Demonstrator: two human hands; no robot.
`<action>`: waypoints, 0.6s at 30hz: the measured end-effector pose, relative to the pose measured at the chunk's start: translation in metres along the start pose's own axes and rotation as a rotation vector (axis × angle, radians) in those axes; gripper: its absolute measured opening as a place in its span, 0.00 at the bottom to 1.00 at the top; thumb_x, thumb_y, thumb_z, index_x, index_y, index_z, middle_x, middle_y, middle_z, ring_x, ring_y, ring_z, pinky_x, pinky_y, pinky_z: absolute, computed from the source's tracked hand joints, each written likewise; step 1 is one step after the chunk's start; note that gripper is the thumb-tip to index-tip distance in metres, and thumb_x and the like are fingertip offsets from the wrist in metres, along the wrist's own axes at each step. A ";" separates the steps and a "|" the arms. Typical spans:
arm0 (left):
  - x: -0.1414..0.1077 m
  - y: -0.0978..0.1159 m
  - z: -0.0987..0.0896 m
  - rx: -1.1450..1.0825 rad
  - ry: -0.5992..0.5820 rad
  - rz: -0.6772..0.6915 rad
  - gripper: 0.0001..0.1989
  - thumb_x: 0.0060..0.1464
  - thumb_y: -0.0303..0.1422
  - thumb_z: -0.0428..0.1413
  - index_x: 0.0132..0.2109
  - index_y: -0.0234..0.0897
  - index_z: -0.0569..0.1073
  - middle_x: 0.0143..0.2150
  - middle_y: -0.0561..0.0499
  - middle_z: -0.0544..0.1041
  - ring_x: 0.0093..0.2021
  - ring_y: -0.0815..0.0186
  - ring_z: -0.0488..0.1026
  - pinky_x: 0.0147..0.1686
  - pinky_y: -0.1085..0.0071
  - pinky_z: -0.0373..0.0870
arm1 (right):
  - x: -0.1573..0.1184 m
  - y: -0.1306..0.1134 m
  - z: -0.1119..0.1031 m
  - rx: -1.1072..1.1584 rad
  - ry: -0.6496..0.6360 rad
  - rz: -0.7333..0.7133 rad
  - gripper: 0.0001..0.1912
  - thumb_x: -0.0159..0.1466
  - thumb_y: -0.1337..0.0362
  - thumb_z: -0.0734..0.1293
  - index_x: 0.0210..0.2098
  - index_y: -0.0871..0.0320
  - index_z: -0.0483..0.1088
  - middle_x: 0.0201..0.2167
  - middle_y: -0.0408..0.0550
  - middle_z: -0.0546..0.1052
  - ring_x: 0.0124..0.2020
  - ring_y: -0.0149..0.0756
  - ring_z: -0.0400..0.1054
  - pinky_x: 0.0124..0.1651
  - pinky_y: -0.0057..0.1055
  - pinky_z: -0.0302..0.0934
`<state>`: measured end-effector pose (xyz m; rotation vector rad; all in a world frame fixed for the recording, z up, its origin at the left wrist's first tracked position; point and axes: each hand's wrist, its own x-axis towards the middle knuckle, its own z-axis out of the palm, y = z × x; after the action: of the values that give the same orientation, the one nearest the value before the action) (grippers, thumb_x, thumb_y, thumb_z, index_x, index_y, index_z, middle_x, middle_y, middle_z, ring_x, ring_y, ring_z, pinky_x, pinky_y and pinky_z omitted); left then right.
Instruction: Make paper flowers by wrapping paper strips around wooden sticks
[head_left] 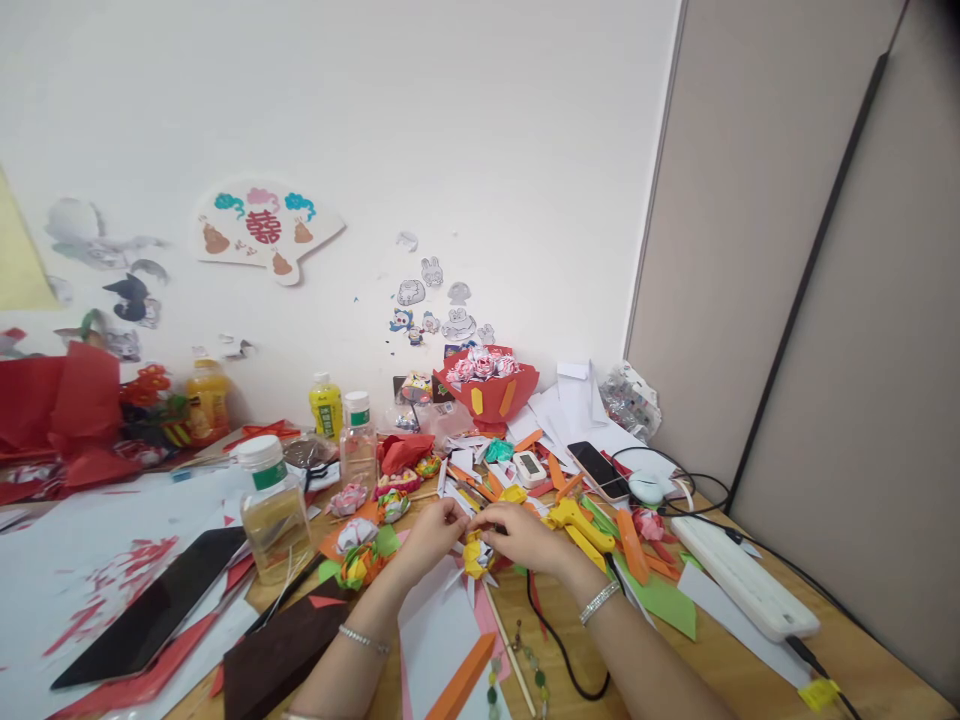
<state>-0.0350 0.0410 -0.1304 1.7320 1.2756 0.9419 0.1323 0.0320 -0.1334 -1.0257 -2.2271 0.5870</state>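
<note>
A crumpled yellow and white paper flower (478, 557) is between my two hands, above the sheets of paper. My left hand (436, 537) is closed in a pinch at its upper left edge. My right hand (523, 535) curls over it from the right, thumb and fingers drawn together on the paper. The exact contact of the fingertips is partly hidden. Just right of my right hand lies a yellow glue gun (581, 524). Below the flower are a white paper sheet (435, 625), a thin wooden stick (517, 675) and an orange paper strip (465, 680).
Finished paper flowers (360, 565) lie left of my hands. A red-wrapped bouquet (489, 390) stands at the back. Clear jars (276, 520), a tablet (154, 605), a phone (598, 470), a white timer (529, 469), a power strip (742, 577) and a black cable (559, 640) surround the work.
</note>
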 end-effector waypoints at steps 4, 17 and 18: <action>0.001 -0.002 0.000 0.029 -0.009 0.033 0.05 0.43 0.32 0.51 0.23 0.36 0.65 0.20 0.56 0.69 0.24 0.68 0.70 0.20 0.75 0.66 | 0.000 -0.001 0.000 -0.062 -0.026 0.008 0.17 0.56 0.73 0.59 0.39 0.54 0.73 0.39 0.44 0.75 0.41 0.34 0.67 0.45 0.28 0.58; 0.004 -0.005 -0.001 0.089 -0.012 0.102 0.06 0.42 0.33 0.50 0.22 0.36 0.65 0.19 0.54 0.69 0.23 0.66 0.69 0.23 0.73 0.63 | -0.002 -0.008 -0.009 -0.098 -0.069 -0.051 0.20 0.53 0.74 0.56 0.37 0.54 0.75 0.36 0.43 0.76 0.41 0.33 0.66 0.45 0.27 0.57; 0.004 -0.005 -0.001 0.087 -0.010 0.102 0.06 0.42 0.33 0.50 0.22 0.36 0.65 0.19 0.55 0.69 0.23 0.66 0.69 0.23 0.73 0.64 | -0.002 -0.007 -0.008 -0.103 -0.062 -0.046 0.20 0.53 0.74 0.56 0.38 0.54 0.74 0.37 0.43 0.76 0.42 0.34 0.65 0.46 0.27 0.56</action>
<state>-0.0370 0.0463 -0.1336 1.8820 1.2480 0.9463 0.1350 0.0272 -0.1240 -1.0163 -2.3505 0.4948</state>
